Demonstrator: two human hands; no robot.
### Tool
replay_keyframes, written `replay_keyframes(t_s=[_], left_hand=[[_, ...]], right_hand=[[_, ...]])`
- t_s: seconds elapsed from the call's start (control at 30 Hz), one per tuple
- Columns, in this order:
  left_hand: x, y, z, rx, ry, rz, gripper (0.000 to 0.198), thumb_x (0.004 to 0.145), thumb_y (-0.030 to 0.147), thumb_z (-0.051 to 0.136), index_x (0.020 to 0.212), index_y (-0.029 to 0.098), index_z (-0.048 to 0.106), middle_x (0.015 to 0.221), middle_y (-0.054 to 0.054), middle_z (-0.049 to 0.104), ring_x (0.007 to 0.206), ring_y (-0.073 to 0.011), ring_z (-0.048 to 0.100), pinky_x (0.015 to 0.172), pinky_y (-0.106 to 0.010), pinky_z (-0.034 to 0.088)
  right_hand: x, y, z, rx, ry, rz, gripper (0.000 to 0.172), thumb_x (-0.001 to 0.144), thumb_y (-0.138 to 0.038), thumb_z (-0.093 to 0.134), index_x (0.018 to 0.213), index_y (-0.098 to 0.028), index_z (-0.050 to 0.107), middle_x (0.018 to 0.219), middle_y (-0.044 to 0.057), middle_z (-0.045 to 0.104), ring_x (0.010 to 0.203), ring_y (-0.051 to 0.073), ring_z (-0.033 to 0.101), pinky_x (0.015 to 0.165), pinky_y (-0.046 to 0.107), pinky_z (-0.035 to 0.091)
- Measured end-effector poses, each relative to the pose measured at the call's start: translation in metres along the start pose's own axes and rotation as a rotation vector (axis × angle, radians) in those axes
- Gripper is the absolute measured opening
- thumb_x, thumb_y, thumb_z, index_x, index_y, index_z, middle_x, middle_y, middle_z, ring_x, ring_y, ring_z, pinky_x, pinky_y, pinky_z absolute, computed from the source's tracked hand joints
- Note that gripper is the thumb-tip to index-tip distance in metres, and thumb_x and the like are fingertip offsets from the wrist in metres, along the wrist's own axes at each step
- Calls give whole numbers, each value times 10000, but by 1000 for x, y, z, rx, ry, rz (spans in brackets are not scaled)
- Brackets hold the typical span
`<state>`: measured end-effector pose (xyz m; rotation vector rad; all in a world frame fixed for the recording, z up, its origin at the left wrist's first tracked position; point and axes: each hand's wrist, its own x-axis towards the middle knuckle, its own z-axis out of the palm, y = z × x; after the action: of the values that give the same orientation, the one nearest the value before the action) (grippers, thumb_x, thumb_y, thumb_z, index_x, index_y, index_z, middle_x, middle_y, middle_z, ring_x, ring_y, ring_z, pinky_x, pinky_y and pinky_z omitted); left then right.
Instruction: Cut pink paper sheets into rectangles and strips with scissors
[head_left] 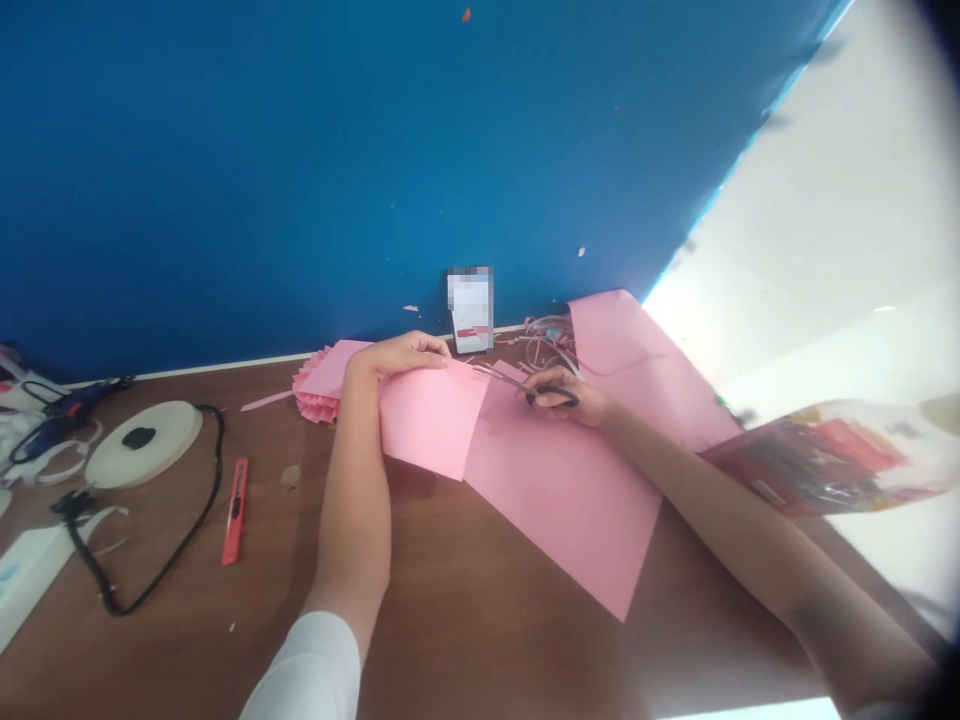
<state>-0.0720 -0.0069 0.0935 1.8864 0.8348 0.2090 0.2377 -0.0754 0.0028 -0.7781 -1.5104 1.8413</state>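
My left hand (409,354) is closed on the top edge of a pink paper piece (431,415), its fingers bent over the edge. In my right hand (566,395) are scissors (510,378) with dark handles, their blades pointing left toward the paper's upper right corner. A larger pink sheet (562,500) lies under the scissors and my right wrist, its lower corner reaching toward the table's front. Thin pink slivers lie around the blade tips. Whether the blades touch the paper is too small to tell.
A phone (471,310) leans on the blue wall. Pleated pink paper (315,385) lies left of my left hand. Farther left are a red cutter (235,510), a white disc (142,445) and a black cable (214,480). Another pink sheet (637,360) and a plastic bag (832,455) are at right.
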Motion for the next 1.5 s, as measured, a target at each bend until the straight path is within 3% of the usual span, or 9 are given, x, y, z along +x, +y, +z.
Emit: replay_keyframes(t_s=[0.37, 1.5], left_hand=[[-1, 3, 0, -10, -30, 23, 324, 767, 431, 613, 873, 128, 658, 884, -45, 620, 841, -157, 536, 781, -266, 388], [14, 6, 10, 29, -84, 40, 344, 775, 459, 594, 873, 135, 653, 914, -51, 610, 858, -165, 541, 784, -278, 388]], right_hand=[[0, -7, 3, -19, -20, 63, 284, 701, -270, 710, 926, -100, 672, 482, -36, 512, 385, 47, 346, 368, 185, 198], [1, -4, 2, -84, -5, 26, 308, 723, -271, 706, 981, -105, 683, 505, -26, 553, 398, 54, 391, 367, 185, 263]])
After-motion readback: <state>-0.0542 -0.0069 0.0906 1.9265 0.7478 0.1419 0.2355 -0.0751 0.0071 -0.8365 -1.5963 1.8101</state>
